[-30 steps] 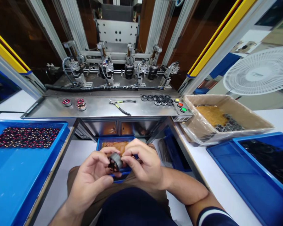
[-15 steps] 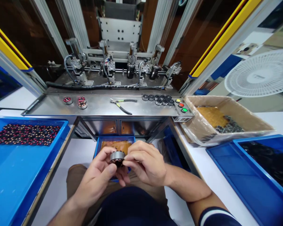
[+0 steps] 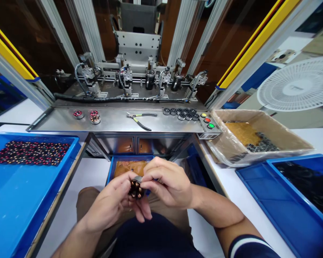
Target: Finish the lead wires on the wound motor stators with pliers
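Grey metal rims the wound ring (image 3: 136,188), which is held above the lap, in front of a low blue bin (image 3: 111,169), with copper coils showing in its dark face. The left hand (image 3: 111,200) has the ring by its left side, thumb and forefinger closed on it; the remaining fingers spread loosely beneath. This hold appears chosen to steady the part while leaving its coiled face in sight. The right hand (image 3: 169,183) has thumb and forefinger drawn together at the ring's right edge; whether they pinch the rim or a wire cannot be told.

On the metal shelf (image 3: 114,123), cutters (image 3: 134,117) lie with handles apart, probably central for access by either hand. Three wound pieces (image 3: 95,119) sit to their left; dark rings (image 3: 188,114) are grouped to their right, beside the push buttons (image 3: 207,120), an arrangement that seems to keep two kinds apart. The left blue tray (image 3: 16,193) carries similar coiled parts (image 3: 32,153) packed close at its far end, presumably to save room. A plastic-lined carton (image 3: 290,138) stands at right, within likely reach.
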Demonstrator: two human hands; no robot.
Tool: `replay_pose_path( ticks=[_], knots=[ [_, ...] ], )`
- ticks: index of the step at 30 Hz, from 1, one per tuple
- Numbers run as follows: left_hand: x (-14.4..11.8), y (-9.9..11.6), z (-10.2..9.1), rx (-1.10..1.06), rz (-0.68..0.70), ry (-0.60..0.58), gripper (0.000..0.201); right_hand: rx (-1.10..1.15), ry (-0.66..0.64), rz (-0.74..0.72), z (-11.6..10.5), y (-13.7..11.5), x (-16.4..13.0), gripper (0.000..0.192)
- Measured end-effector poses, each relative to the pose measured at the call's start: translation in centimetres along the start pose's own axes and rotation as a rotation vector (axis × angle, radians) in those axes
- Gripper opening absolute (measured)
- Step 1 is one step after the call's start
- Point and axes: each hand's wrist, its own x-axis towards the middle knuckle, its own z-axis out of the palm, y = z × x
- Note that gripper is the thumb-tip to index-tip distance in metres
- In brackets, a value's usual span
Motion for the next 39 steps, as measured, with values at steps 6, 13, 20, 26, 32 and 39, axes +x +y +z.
replay_pose_path(
  ticks=[6,13,20,26,32,39],
  knots=[
    [0.0,-0.1,0.2,0.018,0.444,0.295,0.02,-0.088,0.081,0.149,0.2,0.0,0.2,0.008],
    [0.7,0.4,-0.7,-0.123,0.129,0.021,0.047,0.086,-0.004,0.059,0.2,-0.3,0.9,0.01],
    [0.1,0.2,-0.5,0.003,0.151,0.026,0.031,-0.022,0.001,0.041,-0.4,-0.7,1.0,0.008],
    [0.3,0.4,-0.2,0.006,0.568,0.232,0.032,0.031,0.079,0.179,0.0,-0.5,1.0,0.009],
    [1.1,0.3,-0.9,-0.165,0.001,-0.167,0.061,0.103,-0.02,0.046,-0.3,-0.3,1.3,0.011],
    [0.8,0.0,-0.7,0.013,0.201,-0.01,0.027,0.036,0.069,0.145,-0.4,-0.2,0.7,0.009]
  ],
)
